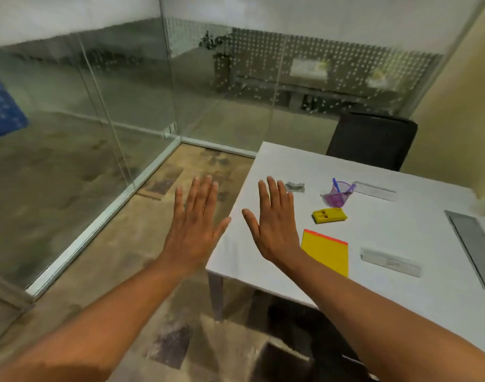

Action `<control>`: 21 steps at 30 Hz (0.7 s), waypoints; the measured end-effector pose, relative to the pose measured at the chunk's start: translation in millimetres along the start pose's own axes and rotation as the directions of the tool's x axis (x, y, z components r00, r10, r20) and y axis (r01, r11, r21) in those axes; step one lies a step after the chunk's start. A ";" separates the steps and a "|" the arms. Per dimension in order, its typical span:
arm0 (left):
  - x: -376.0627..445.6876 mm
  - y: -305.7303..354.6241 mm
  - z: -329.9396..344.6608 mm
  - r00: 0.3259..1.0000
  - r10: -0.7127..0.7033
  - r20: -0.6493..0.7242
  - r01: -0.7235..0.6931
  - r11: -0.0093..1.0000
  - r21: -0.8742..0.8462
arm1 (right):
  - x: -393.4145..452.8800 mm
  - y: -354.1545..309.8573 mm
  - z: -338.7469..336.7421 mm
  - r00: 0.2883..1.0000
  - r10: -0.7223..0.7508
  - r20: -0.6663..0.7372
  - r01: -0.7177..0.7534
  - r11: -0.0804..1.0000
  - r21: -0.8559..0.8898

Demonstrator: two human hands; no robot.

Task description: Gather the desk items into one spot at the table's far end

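Holding both hands up flat, we have nothing gripped: left hand point(193, 227) hangs over the floor just left of the bench point(401, 271) edge, right hand point(274, 224) over the bench's near-left part, fingers point(271, 194) straight and spread wide on both, touching no item as far as we can tell.

Items are scattered, not yet gathered. Yellow notepad point(326, 250) lies just right of the right wrist; thin, light, a bit floppy, so we judge it best slid or pinched at an edge. Yellow block point(329, 215) sits just beyond it; looks like rigid plastic, light, easy to pinch across its sides. Purple mesh cup point(337, 194) with pens stands farther back; light, tippy, so take it round the wall. Small silver piece point(295, 186) lies near the right fingertips; what it is we cannot tell. Two clear rulers, near one point(390, 262) and far one point(375, 190), are flat and slick, hard to lift off, so drag to an edge or pry an end. Long grey strip point(473, 246) lies at the right.
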State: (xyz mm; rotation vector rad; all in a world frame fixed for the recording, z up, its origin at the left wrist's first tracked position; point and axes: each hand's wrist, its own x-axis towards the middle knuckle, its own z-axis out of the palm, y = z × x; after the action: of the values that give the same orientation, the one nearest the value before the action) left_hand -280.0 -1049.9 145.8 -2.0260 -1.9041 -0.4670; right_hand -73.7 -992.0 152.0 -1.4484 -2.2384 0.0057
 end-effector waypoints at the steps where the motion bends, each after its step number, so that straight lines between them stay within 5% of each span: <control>1: 7.8 -0.6 7.5 0.999 0.029 0.024 -0.029 1.000 -0.008 | -2.2 1.5 2.8 0.999 0.044 0.003 -0.044 0.999 -0.011; 12: 64.5 80.6 90.1 0.927 0.353 0.126 -0.316 0.917 -0.243 | -36.3 79.4 19.1 0.900 0.431 0.061 -0.420 0.898 -0.134; 21: 104.1 147.7 153.3 0.836 0.429 0.343 -0.358 0.899 -0.252 | -32.0 159.3 57.6 0.802 0.571 0.176 -0.562 0.821 -0.103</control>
State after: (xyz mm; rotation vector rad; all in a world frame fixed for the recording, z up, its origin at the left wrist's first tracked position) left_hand -123.7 -897.4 53.6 -2.7210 -1.6019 -0.1298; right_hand 51.7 -935.0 48.4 -2.1797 -1.8609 0.3088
